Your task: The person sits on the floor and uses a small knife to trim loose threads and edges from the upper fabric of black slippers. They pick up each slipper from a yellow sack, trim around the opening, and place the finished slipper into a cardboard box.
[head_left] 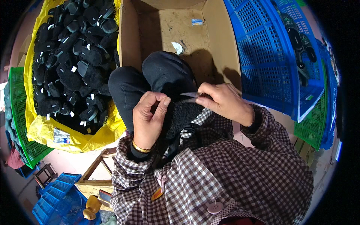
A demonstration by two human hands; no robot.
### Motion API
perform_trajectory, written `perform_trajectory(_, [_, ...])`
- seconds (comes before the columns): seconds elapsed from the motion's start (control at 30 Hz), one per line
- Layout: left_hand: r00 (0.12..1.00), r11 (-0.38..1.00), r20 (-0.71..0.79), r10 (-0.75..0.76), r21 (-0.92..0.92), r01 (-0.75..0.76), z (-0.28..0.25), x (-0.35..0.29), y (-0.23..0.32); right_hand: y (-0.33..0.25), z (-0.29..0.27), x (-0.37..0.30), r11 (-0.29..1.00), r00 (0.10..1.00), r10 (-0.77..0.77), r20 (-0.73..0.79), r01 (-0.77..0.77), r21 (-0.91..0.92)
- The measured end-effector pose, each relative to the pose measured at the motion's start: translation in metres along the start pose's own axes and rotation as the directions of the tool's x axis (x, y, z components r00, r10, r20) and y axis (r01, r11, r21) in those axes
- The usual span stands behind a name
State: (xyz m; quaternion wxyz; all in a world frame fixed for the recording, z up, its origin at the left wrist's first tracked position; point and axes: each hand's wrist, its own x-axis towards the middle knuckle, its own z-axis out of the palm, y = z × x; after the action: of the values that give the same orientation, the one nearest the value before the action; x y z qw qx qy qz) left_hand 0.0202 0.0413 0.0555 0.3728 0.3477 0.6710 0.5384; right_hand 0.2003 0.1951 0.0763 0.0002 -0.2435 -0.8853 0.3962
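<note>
The black fleece piece [182, 116] lies on the lap at centre. The left hand [149, 117] pinches its edge at 9 o'clock. The right hand [225, 102] grips small scissors [192, 96] at 2 o'clock. Risk: blades close to the pinching fingers may nick them or cut the fleece.

yellow sack [45, 131]: 9 o'clock, heaped with black slippers [71, 63]
cardboard box [221, 41]: 12 o'clock
blue crate [270, 56]: 2 o'clock

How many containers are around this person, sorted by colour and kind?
Blue plastic crates: 2
Green plastic crates: 2
Cardboard box: 1
Yellow sack of black slippers: 1
Total: 6
</note>
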Motion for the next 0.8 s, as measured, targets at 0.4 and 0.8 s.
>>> perform_trajectory(0.4, [0.999, 0.982, -0.035, -0.010, -0.189, 0.003, -0.002, 0.007, -0.003, 0.006, 0.006, 0.022, 0.997, 0.998, -0.050, -0.040, 0.047, -0.063])
perform_trajectory(0.8, [0.972, 0.938, 0.115, 0.206, 0.258, -0.229, -0.028, 0.038, 0.012, 0.033, 0.056, 0.006, 0.806, 0.987, 0.153, -0.054, -0.093, 0.585])
